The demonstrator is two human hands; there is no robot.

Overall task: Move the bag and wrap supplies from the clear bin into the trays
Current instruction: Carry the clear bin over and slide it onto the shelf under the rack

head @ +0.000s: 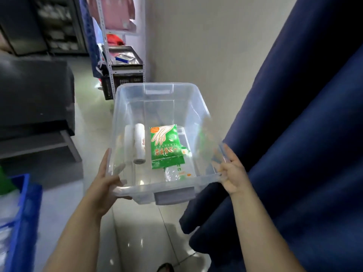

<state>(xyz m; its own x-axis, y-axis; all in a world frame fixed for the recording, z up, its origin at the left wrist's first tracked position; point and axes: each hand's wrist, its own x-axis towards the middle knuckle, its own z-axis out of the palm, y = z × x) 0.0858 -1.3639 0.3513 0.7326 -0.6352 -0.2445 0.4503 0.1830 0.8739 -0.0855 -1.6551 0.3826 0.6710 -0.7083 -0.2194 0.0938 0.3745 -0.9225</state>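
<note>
A dark blue fabric curtain (304,134) hangs in heavy folds just beyond the right hand (233,173), on its outer side. Between the two hands is a clear rectangular plastic bin (157,86), held above a glossy tiled floor (137,232). The left hand (104,185) grips the bin's near-left corner, with the thumb lying along the side wall and the fingers curled under the rim. The right hand clasps the near-right corner, its fingers bent over the rim.

To the outside of the left hand, and lower, stands a blue plastic crate (25,213). On the bin's floor, ahead of both hands and about midway between them, lies a flat green plastic packet printed with a glove (166,148). Nearer the left hand, two white rolls of plastic (139,144) lie side by side, lengthwise. A smaller clear packet (172,173) pokes out from under the green one's near edge, towards the hands.
</note>
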